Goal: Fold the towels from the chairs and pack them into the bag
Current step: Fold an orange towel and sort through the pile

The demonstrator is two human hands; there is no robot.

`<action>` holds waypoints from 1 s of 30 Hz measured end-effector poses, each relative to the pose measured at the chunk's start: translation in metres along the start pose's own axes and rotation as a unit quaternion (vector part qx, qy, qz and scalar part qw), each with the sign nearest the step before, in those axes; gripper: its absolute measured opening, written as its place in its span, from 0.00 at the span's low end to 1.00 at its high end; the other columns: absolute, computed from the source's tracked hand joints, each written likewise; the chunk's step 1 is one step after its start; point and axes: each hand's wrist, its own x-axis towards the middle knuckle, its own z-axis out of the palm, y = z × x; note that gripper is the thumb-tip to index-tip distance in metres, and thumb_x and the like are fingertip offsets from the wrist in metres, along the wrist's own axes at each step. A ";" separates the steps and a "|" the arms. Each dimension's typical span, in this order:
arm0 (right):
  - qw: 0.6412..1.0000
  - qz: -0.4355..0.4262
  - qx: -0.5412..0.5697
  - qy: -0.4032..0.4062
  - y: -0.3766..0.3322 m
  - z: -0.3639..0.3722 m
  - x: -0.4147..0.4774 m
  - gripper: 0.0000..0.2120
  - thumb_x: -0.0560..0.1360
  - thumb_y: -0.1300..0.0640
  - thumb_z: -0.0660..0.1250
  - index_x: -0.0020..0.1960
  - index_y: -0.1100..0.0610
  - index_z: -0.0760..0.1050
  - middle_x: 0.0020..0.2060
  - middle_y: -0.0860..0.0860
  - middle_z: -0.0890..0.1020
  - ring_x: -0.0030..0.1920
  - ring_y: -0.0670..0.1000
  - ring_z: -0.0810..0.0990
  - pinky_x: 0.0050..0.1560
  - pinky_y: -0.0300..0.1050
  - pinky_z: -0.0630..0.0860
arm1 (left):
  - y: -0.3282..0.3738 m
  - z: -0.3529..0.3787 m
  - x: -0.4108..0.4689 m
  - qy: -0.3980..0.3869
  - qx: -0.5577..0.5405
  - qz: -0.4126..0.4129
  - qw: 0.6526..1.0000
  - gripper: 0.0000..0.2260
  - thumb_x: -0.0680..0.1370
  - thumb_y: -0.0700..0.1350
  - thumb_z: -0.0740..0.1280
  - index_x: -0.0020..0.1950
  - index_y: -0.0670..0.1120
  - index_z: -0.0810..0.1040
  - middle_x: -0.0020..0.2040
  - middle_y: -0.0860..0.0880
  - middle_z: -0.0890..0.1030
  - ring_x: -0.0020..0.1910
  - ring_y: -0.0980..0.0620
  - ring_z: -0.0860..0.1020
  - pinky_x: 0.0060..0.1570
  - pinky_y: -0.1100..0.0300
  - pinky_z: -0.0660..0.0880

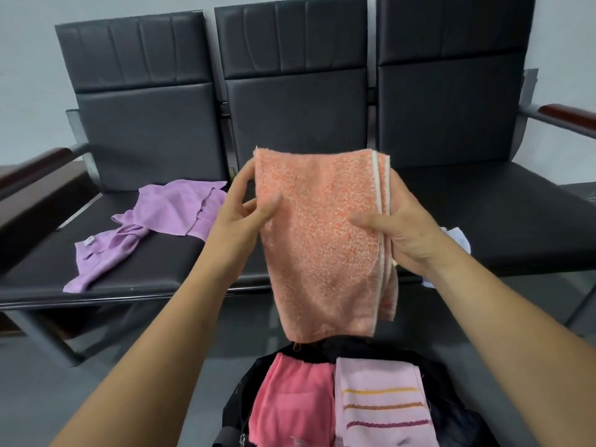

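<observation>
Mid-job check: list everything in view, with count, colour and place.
chairs: 3, black, in a row ahead
orange towel: 1, orange, folded, held above the bag
purple towel: 1, purple, crumpled on left seat
white item: 1, white, right seat, mostly hidden
bag: 1, black, open, bottom of view
pink towel: 1, pink, in bag, left
striped towel: 1, pale pink, in bag, right
left hand: 1, grips orange towel's left edge
right hand: 1, grips its right edge

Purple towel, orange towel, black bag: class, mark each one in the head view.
purple towel (167, 211), head view, its crumpled middle.
orange towel (319, 227), head view, middle of its front face.
black bag (354, 346), head view, its far rim.
</observation>
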 end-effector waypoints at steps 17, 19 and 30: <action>0.964 0.238 0.118 0.024 0.044 -0.029 0.000 0.43 0.68 0.41 0.79 0.78 0.37 0.62 0.70 0.52 0.77 0.65 0.58 0.80 0.63 0.65 0.76 | -0.017 0.022 -0.012 0.051 -0.145 -0.173 0.973 0.16 0.78 0.45 0.69 0.65 0.44 0.78 0.57 0.44 0.85 0.54 0.47 0.84 0.50 0.52 0.82; 0.971 0.196 0.130 0.038 0.049 -0.026 -0.001 0.41 0.70 0.55 0.77 0.76 0.35 0.62 0.67 0.51 0.78 0.63 0.57 0.82 0.63 0.63 0.78 | -0.018 0.019 -0.011 0.050 -0.158 -0.170 0.971 0.19 0.77 0.46 0.69 0.68 0.46 0.77 0.59 0.45 0.85 0.55 0.47 0.84 0.50 0.51 0.82; 0.984 0.107 0.073 0.123 0.039 -0.034 0.007 0.23 0.72 0.69 0.72 0.66 0.59 0.78 0.55 0.59 0.85 0.55 0.58 0.85 0.54 0.51 0.82 | -0.027 -0.013 -0.009 -0.014 0.165 -0.101 0.981 0.08 0.78 0.36 0.70 0.56 0.45 0.83 0.50 0.50 0.87 0.49 0.56 0.85 0.49 0.67 0.77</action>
